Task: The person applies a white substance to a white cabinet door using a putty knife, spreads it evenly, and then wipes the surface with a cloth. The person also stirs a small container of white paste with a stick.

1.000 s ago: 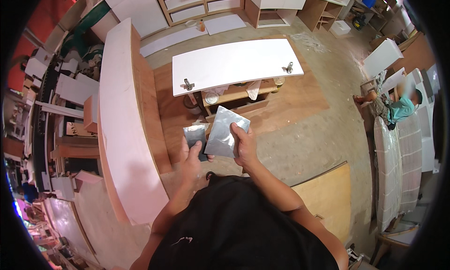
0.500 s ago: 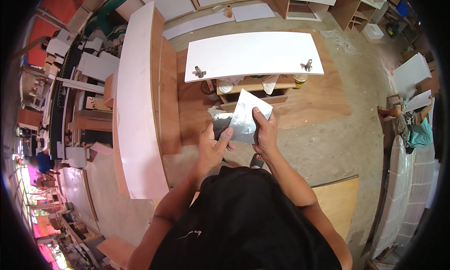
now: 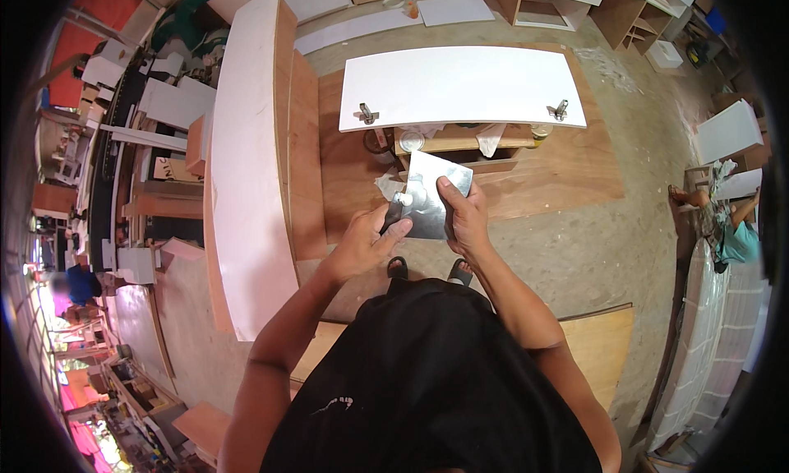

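Note:
My right hand [image 3: 468, 218] grips a thin, shiny metal plate [image 3: 428, 214] by its right side, thumb on top. Whitish smears cover part of the plate's face. In my left hand [image 3: 362, 241] is a small dark scraper [image 3: 395, 210], seen nearly edge-on. A dab of white paste [image 3: 406, 199] sits at the scraper's tip, against the plate's left edge. Beyond my hands lies a white panel [image 3: 460, 87] with two metal hinges, one at its left [image 3: 366, 113] and one at its right [image 3: 559, 110]. It rests above a low wooden drawer unit [image 3: 468, 156].
A long white-topped board [image 3: 248, 161] stands to my left. A round lidded can [image 3: 412, 139] and a white cloth [image 3: 490, 140] sit by the panel's near edge. Brown plywood [image 3: 567, 181] covers the floor underneath. Another person [image 3: 737, 235] is at the far right beside wrapped panels [image 3: 699, 341].
The scraper in my left hand has tilted, showing less of its dark face, and its paste is now at the plate's edge. The view has shifted slightly, and both my feet now show.

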`<action>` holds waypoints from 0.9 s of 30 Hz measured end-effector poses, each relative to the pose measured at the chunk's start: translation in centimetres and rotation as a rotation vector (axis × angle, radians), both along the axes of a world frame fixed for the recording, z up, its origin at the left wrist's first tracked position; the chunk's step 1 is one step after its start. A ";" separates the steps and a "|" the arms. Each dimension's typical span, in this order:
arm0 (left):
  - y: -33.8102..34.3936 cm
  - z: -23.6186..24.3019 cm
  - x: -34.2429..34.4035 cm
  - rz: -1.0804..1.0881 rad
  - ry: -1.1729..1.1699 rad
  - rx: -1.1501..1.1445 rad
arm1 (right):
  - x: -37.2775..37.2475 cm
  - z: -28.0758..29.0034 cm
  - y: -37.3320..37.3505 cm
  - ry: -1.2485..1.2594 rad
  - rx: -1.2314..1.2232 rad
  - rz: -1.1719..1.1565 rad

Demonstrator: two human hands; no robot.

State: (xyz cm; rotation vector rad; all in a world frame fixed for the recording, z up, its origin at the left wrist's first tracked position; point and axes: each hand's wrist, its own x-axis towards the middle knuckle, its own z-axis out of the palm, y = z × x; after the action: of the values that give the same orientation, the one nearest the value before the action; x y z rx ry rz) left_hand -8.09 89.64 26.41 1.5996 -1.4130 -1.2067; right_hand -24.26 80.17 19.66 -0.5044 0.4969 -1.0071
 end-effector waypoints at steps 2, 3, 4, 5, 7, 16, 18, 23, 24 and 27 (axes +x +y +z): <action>0.0 0.7 1.3 -0.078 -0.108 -0.008 | 0.9 -0.4 -0.1 -0.001 -0.046 0.058; -0.2 1.0 1.8 -0.117 -0.158 -0.013 | 1.4 -0.7 0.0 0.018 -0.053 0.055; -0.3 1.0 2.3 -0.128 -0.221 -0.018 | 1.9 -1.0 0.0 0.037 -0.060 0.051; -0.4 1.1 2.8 -0.138 -0.284 -0.021 | 2.4 -1.3 0.2 0.055 -0.065 0.050; -0.8 0.8 4.1 -0.199 -0.398 0.038 | 3.4 -2.8 0.4 0.048 -0.033 0.053; 1.3 -14.5 8.8 -0.126 -0.372 0.496 | 5.9 -19.0 2.8 0.376 0.274 0.031; 4.4 -22.9 9.7 0.143 -0.347 0.542 | 6.2 -26.4 2.6 0.425 0.385 -0.052; 6.3 -38.4 9.7 0.419 -0.503 0.306 | 7.2 -43.4 1.8 0.513 0.498 -0.119; 6.0 -40.9 9.7 0.431 -0.465 0.218 | 7.8 -46.5 1.3 0.556 0.482 -0.104; 4.9 -48.8 9.5 0.447 -0.376 0.144 | 9.9 -55.1 -0.1 0.643 0.444 -0.074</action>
State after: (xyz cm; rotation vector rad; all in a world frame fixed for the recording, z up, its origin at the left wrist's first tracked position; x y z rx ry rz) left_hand 1.39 94.53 -22.41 2.1856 -1.1059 -0.7839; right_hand -14.33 80.12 -35.47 -0.4020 1.2885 -0.7555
